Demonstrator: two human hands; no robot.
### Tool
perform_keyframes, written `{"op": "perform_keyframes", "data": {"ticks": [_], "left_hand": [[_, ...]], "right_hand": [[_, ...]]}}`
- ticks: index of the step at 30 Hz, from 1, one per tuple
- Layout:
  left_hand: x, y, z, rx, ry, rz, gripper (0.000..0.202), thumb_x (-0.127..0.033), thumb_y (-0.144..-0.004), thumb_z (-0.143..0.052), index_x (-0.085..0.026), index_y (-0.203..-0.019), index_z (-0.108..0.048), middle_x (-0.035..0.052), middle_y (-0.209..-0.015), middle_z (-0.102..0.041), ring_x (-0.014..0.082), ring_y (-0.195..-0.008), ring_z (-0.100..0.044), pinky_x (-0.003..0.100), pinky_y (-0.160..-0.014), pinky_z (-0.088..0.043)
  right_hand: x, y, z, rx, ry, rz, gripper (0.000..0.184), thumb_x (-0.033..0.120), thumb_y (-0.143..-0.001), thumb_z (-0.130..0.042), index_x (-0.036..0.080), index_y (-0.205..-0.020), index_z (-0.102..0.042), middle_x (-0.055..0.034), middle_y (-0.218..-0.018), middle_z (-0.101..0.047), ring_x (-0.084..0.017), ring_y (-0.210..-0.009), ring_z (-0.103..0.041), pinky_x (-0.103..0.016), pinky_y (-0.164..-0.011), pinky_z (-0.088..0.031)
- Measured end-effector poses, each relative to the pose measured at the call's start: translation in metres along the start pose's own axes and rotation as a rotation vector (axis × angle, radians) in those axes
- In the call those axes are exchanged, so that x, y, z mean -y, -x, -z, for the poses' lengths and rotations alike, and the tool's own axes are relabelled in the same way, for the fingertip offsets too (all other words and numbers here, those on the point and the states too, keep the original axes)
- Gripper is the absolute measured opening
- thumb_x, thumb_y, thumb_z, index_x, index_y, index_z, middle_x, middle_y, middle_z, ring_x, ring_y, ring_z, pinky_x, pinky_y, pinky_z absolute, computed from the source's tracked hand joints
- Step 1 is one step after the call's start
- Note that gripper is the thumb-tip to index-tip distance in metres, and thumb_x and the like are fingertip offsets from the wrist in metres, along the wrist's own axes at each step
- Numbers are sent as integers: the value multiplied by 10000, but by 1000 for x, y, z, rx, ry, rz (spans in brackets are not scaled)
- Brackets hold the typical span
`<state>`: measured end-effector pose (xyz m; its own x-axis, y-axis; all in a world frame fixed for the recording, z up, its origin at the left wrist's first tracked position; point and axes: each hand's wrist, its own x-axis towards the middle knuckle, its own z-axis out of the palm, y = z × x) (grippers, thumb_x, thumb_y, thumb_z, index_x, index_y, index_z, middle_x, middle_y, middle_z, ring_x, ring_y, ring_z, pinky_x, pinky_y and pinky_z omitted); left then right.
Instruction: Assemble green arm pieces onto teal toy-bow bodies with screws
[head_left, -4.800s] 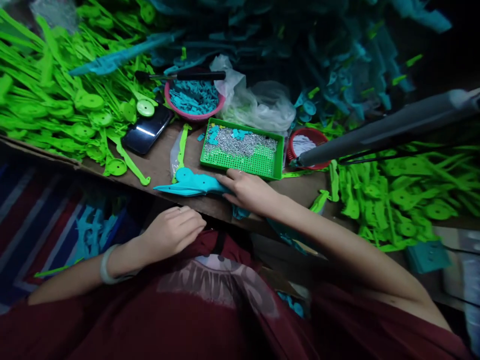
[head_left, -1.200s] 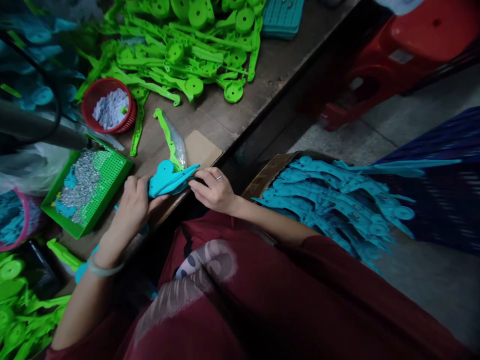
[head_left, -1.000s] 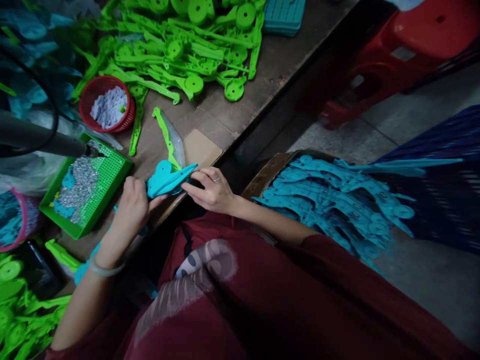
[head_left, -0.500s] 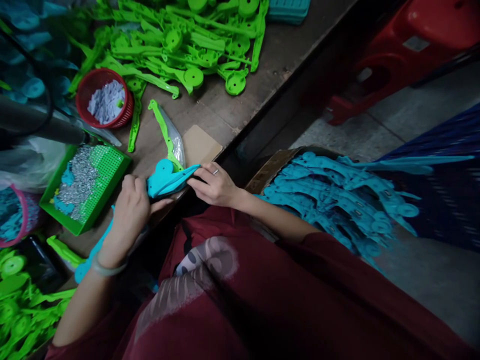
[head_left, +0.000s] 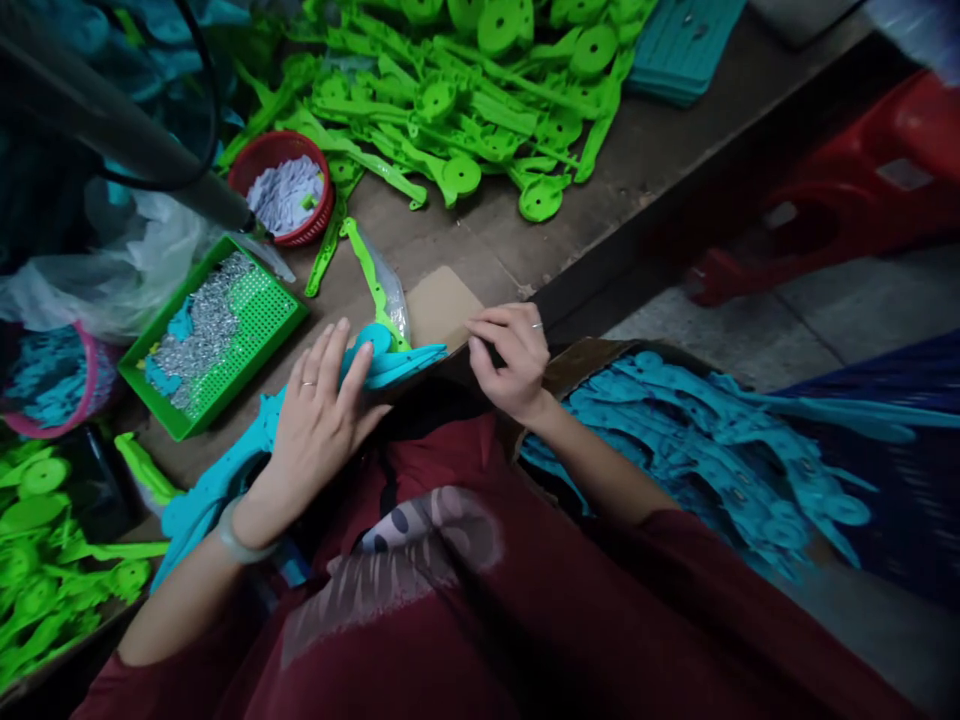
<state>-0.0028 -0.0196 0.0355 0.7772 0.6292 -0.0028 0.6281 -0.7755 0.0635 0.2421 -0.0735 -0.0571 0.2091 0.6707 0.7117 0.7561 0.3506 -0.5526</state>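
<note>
My left hand (head_left: 322, 400) lies with fingers stretched over a long blue plastic part (head_left: 394, 370) at the table's front edge. That part has a round disc and a pointed end; my palm hides its middle. My right hand (head_left: 514, 360) is off the part's tip, fingers loosely curled and apart, with nothing visible in them. Just beyond the part, a green plastic piece with a clear curved blade-like strip (head_left: 375, 280) stands out toward the back. Beside it lies a flat piece of brown cardboard (head_left: 442, 308).
Green plastic parts (head_left: 457, 120) are heaped at the back. A red basket (head_left: 315, 225) holds pale grey pieces; a green basket (head_left: 259, 350) holds small silvery pieces. To the right, a cardboard box (head_left: 574, 365) is full of blue parts (head_left: 697, 450). A red stool-like object (head_left: 817, 220) stands beyond.
My right hand has let go of the blue part's tip and moved right. My left hand has opened from its grip and spread over the part. The whole view has shifted.
</note>
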Motion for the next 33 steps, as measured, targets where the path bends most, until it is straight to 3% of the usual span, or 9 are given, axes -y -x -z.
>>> {"op": "perform_keyframes", "data": {"ticks": [3,5,10,14,19,23,27,30,33], "left_hand": [[-6,-7,-8,3,87,99,752,-499,-968,-500,-82,-1530,-225,252,-1402,-467,386,-1309,-467,497,-1040,-416],[-6,-12,-14,8,102,185,700,-459,-971,-475,-76,-1520,-271,224,-1267,-542,369,-1170,-548,473,-951,-460],[-7,-15,-21,-49,62,256,641,-336,-907,-509,-70,-1474,-377,215,-1219,-532,369,-1099,-549,477,-922,-458],[-4,-13,-17,-48,112,213,650,-355,-907,-513,-108,-1490,-364,197,-1251,-519,355,-1150,-535,475,-969,-456],[0,-11,-14,-58,138,211,637,-334,-906,-525,-124,-1490,-379,182,-1254,-513,345,-1191,-524,469,-1006,-453],[-1,-12,-14,-80,113,219,663,-367,-899,-565,-139,-1491,-375,175,-1245,-509,348,-1203,-514,470,-1003,-453],[-4,-12,-13,-31,60,192,734,-486,-919,-556,-105,-1507,-338,208,-1252,-491,373,-1210,-491,502,-991,-447],[-4,-9,-13,-26,11,174,845,-608,-895,-565,-86,-1513,-321,236,-1270,-474,391,-1200,-482,531,-991,-433],[-3,-4,-16,-60,-73,192,867,-614,-878,-599,-93,-1513,-322,253,-1289,-460,394,-1179,-483,548,-990,-418]], "right_hand": [[9,8,-5,77,23,95,132,187,-856,-587,210,-938,-688,-67,-905,-691,-204,-856,-610,-392,-767,-521],[21,14,-12,98,27,119,117,196,-854,-597,205,-919,-694,-70,-909,-687,-206,-871,-598,-381,-757,-523],[40,25,-28,63,76,124,150,214,-862,-610,181,-971,-707,-99,-1015,-676,-235,-1018,-558,-393,-838,-526],[37,25,-30,134,73,132,183,217,-897,-565,178,-1008,-705,-103,-1039,-671,-241,-1097,-542,-393,-868,-521],[33,20,-28,181,100,205,192,222,-923,-532,175,-1014,-695,-84,-1025,-662,-230,-1046,-547,-376,-831,-505],[32,18,-27,227,104,208,184,230,-932,-519,174,-993,-684,-93,-1020,-655,-239,-1034,-536,-392,-824,-478],[33,17,-26,287,90,192,196,237,-945,-490,180,-974,-675,-89,-992,-657,-237,-1016,-550,-405,-835,-473],[31,14,-25,255,12,185,185,206,-930,-496,156,-963,-671,-92,-939,-669,-226,-975,-570,-404,-847,-491],[25,10,-23,105,-83,54,206,157,-906,-491,147,-1016,-665,-109,-980,-685,-216,-955,-608,-402,-842,-523]]}}
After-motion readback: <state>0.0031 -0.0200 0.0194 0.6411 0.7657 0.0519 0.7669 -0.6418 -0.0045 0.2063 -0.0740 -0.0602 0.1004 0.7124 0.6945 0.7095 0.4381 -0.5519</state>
